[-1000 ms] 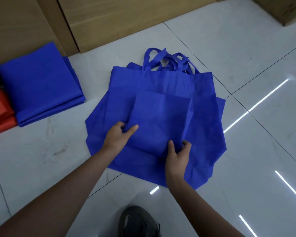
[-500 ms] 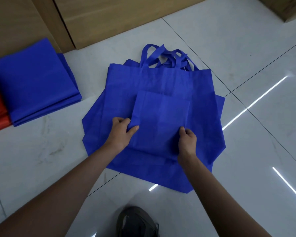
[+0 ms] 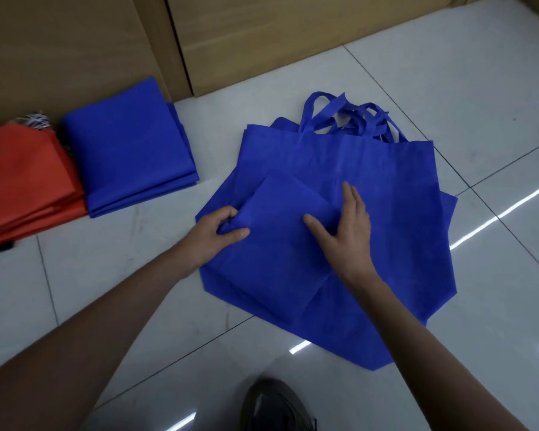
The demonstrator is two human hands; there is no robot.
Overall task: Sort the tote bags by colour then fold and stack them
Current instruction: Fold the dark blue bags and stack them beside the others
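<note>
One folded blue bag (image 3: 280, 256), L hand (image 3: 212, 237) pinching edge, R hand (image 3: 347, 227) flat atop

The fingertips of my left hand (image 3: 212, 237) are tucked under the corner of the folded blue bag (image 3: 280, 244), so you can't see them. That bag also covers most of the flat blue bags (image 3: 395, 219) underneath, so no way to count those. The orange stack (image 3: 25, 188) runs off the left edge, my shoe (image 3: 277, 405) gets chopped at the bottom, and the whitish stringy bit (image 3: 35, 119) behind the orange is too small to make out.
</note>
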